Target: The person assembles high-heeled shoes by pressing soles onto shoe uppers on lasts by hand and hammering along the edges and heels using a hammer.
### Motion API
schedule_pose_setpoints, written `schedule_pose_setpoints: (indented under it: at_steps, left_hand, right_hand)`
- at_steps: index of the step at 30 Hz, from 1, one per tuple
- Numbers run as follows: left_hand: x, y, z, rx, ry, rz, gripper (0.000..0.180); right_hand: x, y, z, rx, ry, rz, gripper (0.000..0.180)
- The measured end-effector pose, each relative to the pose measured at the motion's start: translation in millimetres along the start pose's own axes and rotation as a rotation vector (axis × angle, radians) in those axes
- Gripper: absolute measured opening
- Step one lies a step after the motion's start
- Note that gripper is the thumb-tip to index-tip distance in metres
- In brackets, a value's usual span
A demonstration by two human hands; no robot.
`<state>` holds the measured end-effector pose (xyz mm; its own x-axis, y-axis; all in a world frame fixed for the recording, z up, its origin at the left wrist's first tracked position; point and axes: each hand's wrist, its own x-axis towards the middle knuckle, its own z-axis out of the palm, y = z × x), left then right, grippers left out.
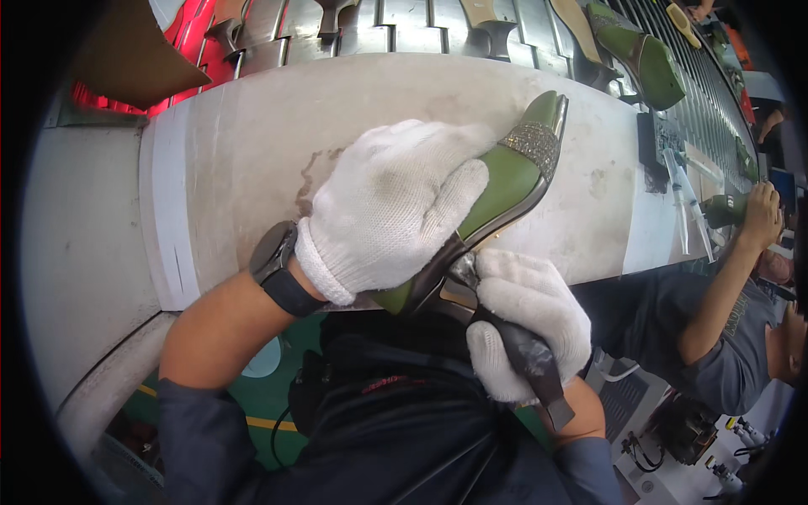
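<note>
A green shoe [509,181] with a glittery band and a dark sole edge lies slantwise over the worktable, toe pointing to the far right. My left hand [383,202], in a white knit glove, is closed over its middle and hides much of it. The rear of the shoe overhangs the table's near edge. My right hand [534,307], gloved likewise, wraps around a dark flared shoe heel [530,358] close to the shoe's side. A shiny grey part shows between that hand and the shoe. Whether the heel is joined to the shoe I cannot tell.
Beyond the worktable [252,160] runs a slatted metal conveyor [412,38] carrying heeled soles and another green shoe [652,71]. Syringes [680,198] lie at the table's right end. A co-worker's hand [762,212] holds a green piece there. A brown sheet [139,55] juts in at upper left.
</note>
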<state>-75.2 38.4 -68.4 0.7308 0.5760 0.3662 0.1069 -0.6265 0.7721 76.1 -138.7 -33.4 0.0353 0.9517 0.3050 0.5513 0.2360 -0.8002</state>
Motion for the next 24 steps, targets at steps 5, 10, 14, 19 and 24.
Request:
schedule_pose_setpoints:
  at_steps: [5,10,14,19,24]
  left_hand:
    - [-0.3,-0.8,-0.2,-0.026,0.005,-0.009,0.035]
    - [7.5,11.2,-7.7,0.008,-0.134,-0.064,0.054]
    - [31.4,42.6,-1.3,0.241,-0.283,-0.220,0.090]
    - [44.2,41.3,14.7,0.187,-0.259,-0.249,0.089]
    - [41.9,39.8,14.9,0.289,-0.268,-0.207,0.089]
  right_hand:
    - [-6.7,5.4,7.2,0.130,0.182,-0.019,0.035]
    - [-4.1,2.3,-29.8,0.465,0.145,0.355,0.026]
    - [2.0,2.3,-51.4,0.330,0.452,0.188,0.031]
    - [23.9,16.3,-52.7,0.271,0.272,0.259,0.022]
    - [71.3,51.3,-75.6,0.468,0.251,0.241,0.020]
